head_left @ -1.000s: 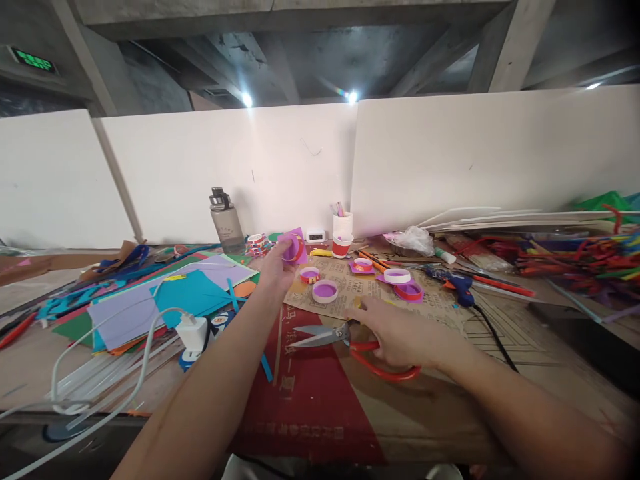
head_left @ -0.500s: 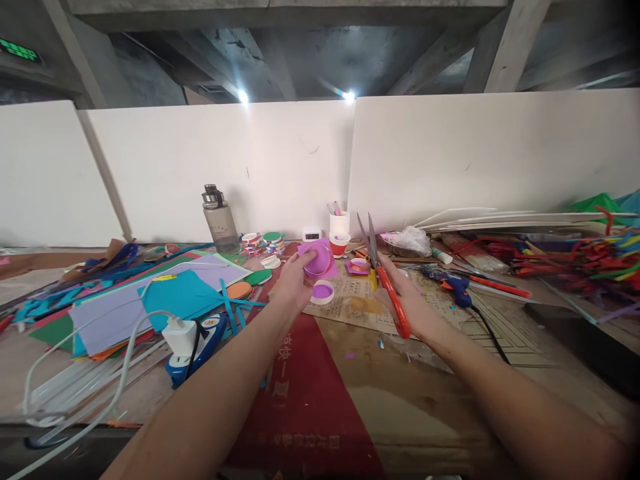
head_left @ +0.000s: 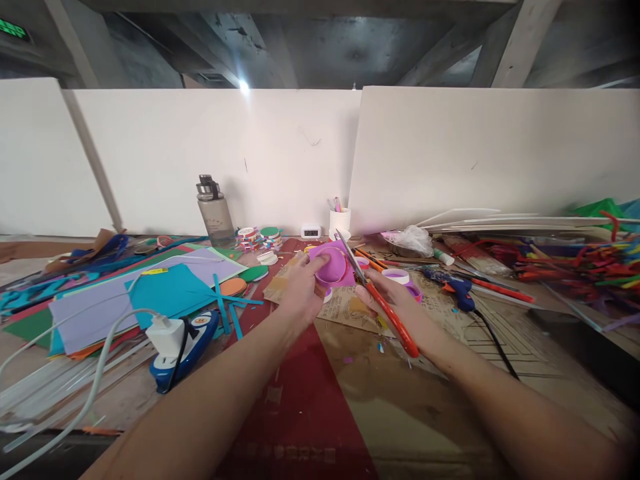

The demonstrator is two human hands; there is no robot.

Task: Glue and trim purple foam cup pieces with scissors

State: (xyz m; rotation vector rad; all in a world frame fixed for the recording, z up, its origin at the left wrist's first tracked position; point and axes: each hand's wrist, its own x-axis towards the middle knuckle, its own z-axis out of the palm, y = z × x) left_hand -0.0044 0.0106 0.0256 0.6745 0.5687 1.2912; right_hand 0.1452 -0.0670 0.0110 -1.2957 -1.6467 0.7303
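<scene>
My left hand [head_left: 300, 293] is closed on a purple foam piece [head_left: 333, 265] with a round ring stuck on it, held just above the table. My right hand [head_left: 395, 308] grips red-handled scissors [head_left: 381, 303]; their blades point up and left, touching the right edge of the purple piece. Below both hands lie a printed brown paper [head_left: 350, 308] and a red sheet [head_left: 295, 393]. Small purple-filled white rings [head_left: 397, 275] sit just behind the scissors.
Coloured foam sheets [head_left: 150, 293] are stacked at the left, with a white charger and cable [head_left: 165, 330] on a blue device. A grey bottle [head_left: 210, 212], white cup [head_left: 340, 219] and small clock [head_left: 311, 232] stand at the back. A blue glue gun [head_left: 457, 290] and coloured strips [head_left: 585, 263] lie right.
My right hand lifted the scissors off the table and swung the blades to the purple piece. My left hand brought that piece nearer, toward the table's middle.
</scene>
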